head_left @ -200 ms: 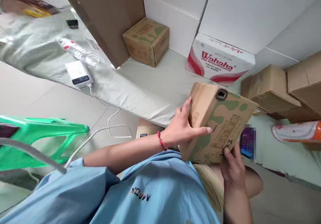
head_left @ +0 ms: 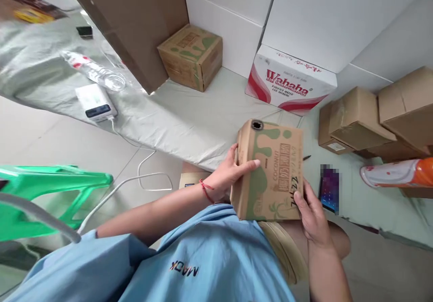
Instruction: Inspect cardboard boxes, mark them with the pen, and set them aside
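A brown carton with green splashes and the word COCONUT is held up in front of my body, above my lap. My left hand grips its left side, thumb on the front face and fingers round the edge. My right hand holds its lower right corner, fingers pressed on the front face. A red string is tied round my left wrist.
A table under a pale plastic sheet carries a second coconut carton, a Wahaha box, plain brown cartons, a phone, a power bank and a water bottle. A green stool stands at left.
The carton has turned from tilted to nearly square and moved slightly left and down. Both hands kept hold of it.
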The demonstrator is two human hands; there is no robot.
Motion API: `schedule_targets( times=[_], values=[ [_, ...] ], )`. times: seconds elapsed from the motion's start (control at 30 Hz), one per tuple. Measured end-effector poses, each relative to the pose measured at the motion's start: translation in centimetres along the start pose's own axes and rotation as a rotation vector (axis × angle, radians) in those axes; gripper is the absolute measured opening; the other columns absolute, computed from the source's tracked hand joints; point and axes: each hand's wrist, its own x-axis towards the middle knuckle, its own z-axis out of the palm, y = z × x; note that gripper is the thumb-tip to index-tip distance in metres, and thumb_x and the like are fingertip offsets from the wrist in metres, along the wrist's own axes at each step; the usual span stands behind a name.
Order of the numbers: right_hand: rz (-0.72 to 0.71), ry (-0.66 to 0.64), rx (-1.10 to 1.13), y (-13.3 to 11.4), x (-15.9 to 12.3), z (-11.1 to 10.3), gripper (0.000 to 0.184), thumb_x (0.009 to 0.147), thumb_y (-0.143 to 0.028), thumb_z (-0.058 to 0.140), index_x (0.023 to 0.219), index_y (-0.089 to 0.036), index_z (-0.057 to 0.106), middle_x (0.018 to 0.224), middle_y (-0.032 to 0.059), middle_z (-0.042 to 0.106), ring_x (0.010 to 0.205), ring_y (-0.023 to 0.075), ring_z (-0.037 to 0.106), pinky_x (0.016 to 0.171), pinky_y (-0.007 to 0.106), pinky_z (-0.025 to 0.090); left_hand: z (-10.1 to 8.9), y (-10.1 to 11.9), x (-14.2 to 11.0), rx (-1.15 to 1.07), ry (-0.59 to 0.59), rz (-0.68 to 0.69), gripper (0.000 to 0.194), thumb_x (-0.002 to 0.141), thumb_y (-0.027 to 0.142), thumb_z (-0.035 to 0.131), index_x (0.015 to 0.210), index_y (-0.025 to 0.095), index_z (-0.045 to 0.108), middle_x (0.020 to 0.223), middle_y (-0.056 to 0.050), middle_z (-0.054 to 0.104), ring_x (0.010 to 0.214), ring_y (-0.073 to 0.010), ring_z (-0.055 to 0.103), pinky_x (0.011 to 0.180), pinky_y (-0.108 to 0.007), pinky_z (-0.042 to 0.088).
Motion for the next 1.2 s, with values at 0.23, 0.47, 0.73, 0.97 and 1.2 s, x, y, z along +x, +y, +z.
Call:
schedule_targets(
  times=[0.23, 0.47, 0.73, 0.97, 1.2],
  values=[
    [0.002, -0.077, -1.286, -1.0, 10.4, -5.0, 0.05, 0.112, -0.038, 0.043, 0.148, -0.017, 0.071, 0.14, 0.0192, 0.074, 0.117, 0.0314, 0.076, 0.096, 0.04, 0.059, -2.2, 0.8, 0.7, 0.237, -0.09, -0.194, 0.094, 0.086, 0.078, 0.079, 0.159, 0.03, 0.043, 0.162, -0.016, 0.062, 0.147, -0.0436, 0.062, 0.118, -0.067, 0.053],
    [0.019, -0.305, -1.548, -1.3, 17.8, -5.5, 0.037, 0.104, -0.021, 0.052, 0.13, -0.021, 0.078, 0.117, 0.0183, 0.08, 0.1, 0.0295, 0.077, 0.083, 0.035, 0.048, -1.4, -2.3, 0.9, 0.927, 0.286, 0.666, 0.065, 0.098, 0.042, 0.07, 0.153, 0.011, 0.053, 0.158, -0.028, 0.056, 0.155, -0.0436, 0.051, 0.126, -0.071, 0.045],
    [-0.078, -0.1, -1.386, -4.9, 20.3, -7.7, 0.012, 0.082, -0.022, 0.075, 0.08, -0.023, 0.062, 0.067, 0.0087, 0.068, 0.072, 0.0288, 0.068, 0.073, 0.036, 0.042, 1.5, -1.5, 1.7, 1.178, -0.125, 1.142, 0.023, 0.108, 0.026, 0.058, 0.106, 0.015, 0.079, 0.133, -0.012, 0.08, 0.151, -0.0322, 0.061, 0.132, -0.048, 0.047],
    [-0.282, 0.125, -0.404, -13.1, 17.8, -3.5, 0.019, 0.1, -0.042, 0.053, 0.111, -0.03, 0.06, 0.08, 0.0048, 0.07, 0.052, 0.0164, 0.045, 0.05, 0.031, 0.029, 2.4, -0.6, 2.1, 1.499, -0.227, 0.927, 0.052, 0.11, 0.042, 0.056, 0.154, 0.015, 0.064, 0.171, -0.014, 0.056, 0.161, -0.0354, 0.051, 0.135, -0.06, 0.035],
    [-0.174, -0.304, 0.002, -12.8, 16.5, 10.9, 0.01, 0.085, -0.03, 0.073, 0.084, -0.023, 0.066, 0.059, -0.0057, 0.057, 0.055, 0.0108, 0.048, 0.054, 0.025, 0.035, 3.0, -0.4, 1.7, 1.51, -0.207, 0.871, 0.058, 0.11, 0.044, 0.055, 0.158, 0.011, 0.06, 0.169, -0.015, 0.058, 0.163, -0.038, 0.047, 0.138, -0.063, 0.03]
  ],
)
